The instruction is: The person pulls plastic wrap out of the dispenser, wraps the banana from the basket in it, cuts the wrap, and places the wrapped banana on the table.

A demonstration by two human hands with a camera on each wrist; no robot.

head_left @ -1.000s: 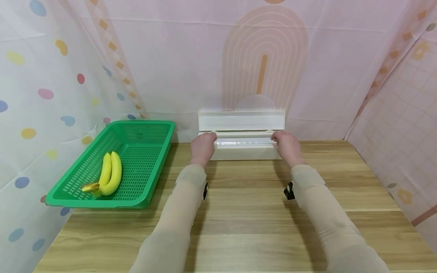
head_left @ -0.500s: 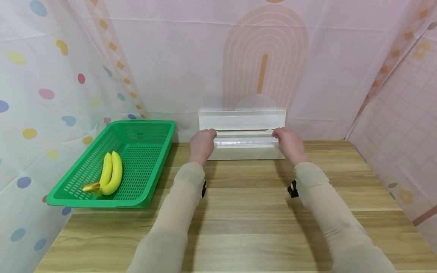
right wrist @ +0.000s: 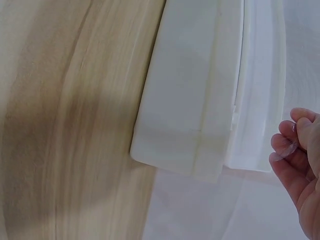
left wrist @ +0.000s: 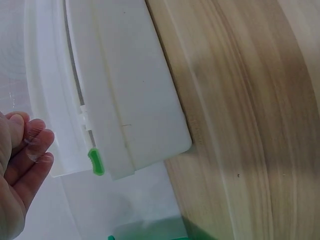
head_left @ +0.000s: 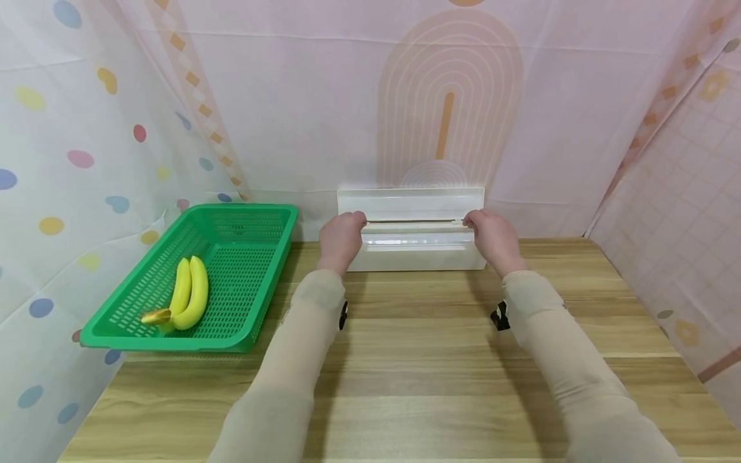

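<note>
A white cling film dispenser [head_left: 417, 260] stands at the back of the wooden table, its lid [head_left: 411, 200] raised against the curtain. Inside lies a shiny clear roll [head_left: 412, 240]. My left hand [head_left: 341, 240] is over the dispenser's left end, and my right hand [head_left: 495, 240] over its right end. Each hand pinches a bit of clear cling film between thumb and fingers; the wrist views show crinkled film at the left fingers [left wrist: 34, 136] and the right fingers [right wrist: 287, 142]. The sheet between the hands is too transparent to trace. A green slider [left wrist: 96, 161] shows at the dispenser's left end.
To the left, a green plastic basket [head_left: 272, 276] holds yellow bananas [head_left: 195, 297]. Patterned curtains [head_left: 312, 116] enclose the wooden table [head_left: 417, 379] at the back and sides.
Both hands have risen slightly from the dispenser's opening toward the lid hinge and moved a little farther apart, still pinching the film. Dispenser and basket stay in place.
</note>
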